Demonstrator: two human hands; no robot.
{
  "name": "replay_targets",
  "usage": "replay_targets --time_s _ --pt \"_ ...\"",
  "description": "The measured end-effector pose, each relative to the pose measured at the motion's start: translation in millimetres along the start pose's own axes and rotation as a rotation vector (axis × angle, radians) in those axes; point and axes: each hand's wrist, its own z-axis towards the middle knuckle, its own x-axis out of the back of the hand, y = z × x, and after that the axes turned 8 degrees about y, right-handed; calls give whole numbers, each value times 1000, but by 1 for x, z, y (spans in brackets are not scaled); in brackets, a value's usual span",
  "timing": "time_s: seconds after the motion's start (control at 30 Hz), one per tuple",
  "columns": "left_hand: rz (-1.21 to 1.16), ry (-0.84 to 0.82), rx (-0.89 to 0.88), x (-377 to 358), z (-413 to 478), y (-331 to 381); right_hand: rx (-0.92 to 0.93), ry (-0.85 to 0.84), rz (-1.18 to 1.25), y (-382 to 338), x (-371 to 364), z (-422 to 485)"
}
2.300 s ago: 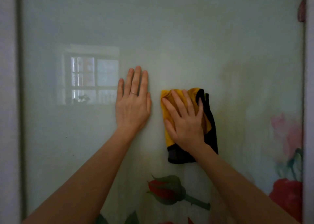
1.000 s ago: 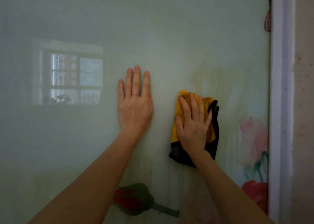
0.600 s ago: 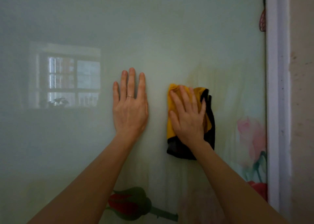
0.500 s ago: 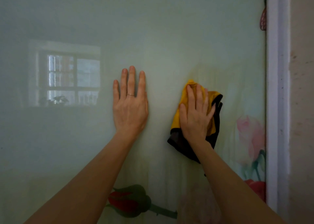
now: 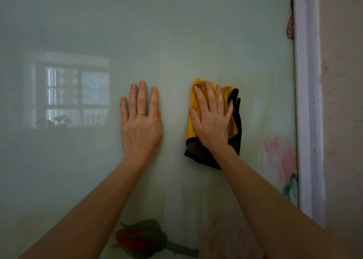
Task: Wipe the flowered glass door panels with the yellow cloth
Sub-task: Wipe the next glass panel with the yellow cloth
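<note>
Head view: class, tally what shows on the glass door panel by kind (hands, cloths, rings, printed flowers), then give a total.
Hands: 2 (left hand, right hand)
Cloths: 1 (yellow cloth)
Rings: 1 (ring)
Printed flowers: 2 (red rosebud, pink flower)
Total: 6
Not counted: reddish shape by the frame, too cut off to tell.

The left hand (image 5: 140, 125) lies flat on the pale green flowered glass door panel (image 5: 176, 42). To its right, apart from it, the right hand (image 5: 211, 121) presses the folded yellow cloth with dark edging (image 5: 233, 121) against the panel. A printed red rosebud (image 5: 137, 239) lies below the left hand. A printed pink flower (image 5: 279, 154) lies right of the cloth, beside the white upright frame strip (image 5: 306, 101). The beige plaster wall (image 5: 343, 121) adjoins that strip's right side.
</note>
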Motion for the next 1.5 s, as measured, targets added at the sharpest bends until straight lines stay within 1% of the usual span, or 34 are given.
replay_targets --time_s 0.07,0.13,0.27,0.33,0.5,0.63,0.73,0.8,0.87,1.0,1.07,1.13,1.23,1.3,1.33,1.4,1.5 --pt "1 7 9 -1 1 -1 2 14 -10 -1 2 -15" --pt "-3 18 17 -4 3 4 36 -11 -23 7 8 -39" --pt "-48 3 -63 -16 7 40 19 -64 -38 30 22 -87" --pt "-17 -12 -43 -20 8 50 32 -78 -55 33 24 -94" --pt "11 -4 -27 -24 7 53 37 -52 -53 30 20 -77" --pt "-3 9 -13 -25 7 54 44 -12 -81 22 3 -9" --pt "8 7 -18 -26 8 54 -7 -18 -56 24 -5 31" --pt "8 9 -16 -26 8 54 -44 14 -45 23 -6 26" --pt "4 9 -15 -26 7 54 -45 59 -39 19 -2 3" --pt "2 5 -8 -26 7 54 67 -6 -3 18 11 -52" --pt "6 9 -7 -26 6 55 80 -16 -10 20 12 -48" --pt "8 5 -13 -25 6 54 68 -23 -40 13 7 -22" --pt "23 14 -19 -26 6 55 -8 -31 -71 6 0 35" --pt "22 22 -20 -27 6 55 -154 -124 -69 10 2 64" --pt "24 22 -20 -27 6 55 -247 -160 -68 13 2 70" --pt "27 15 -25 -27 5 54 -379 -153 -62 21 3 68" --pt "22 15 -19 -26 5 54 -459 -127 -72 29 8 47"
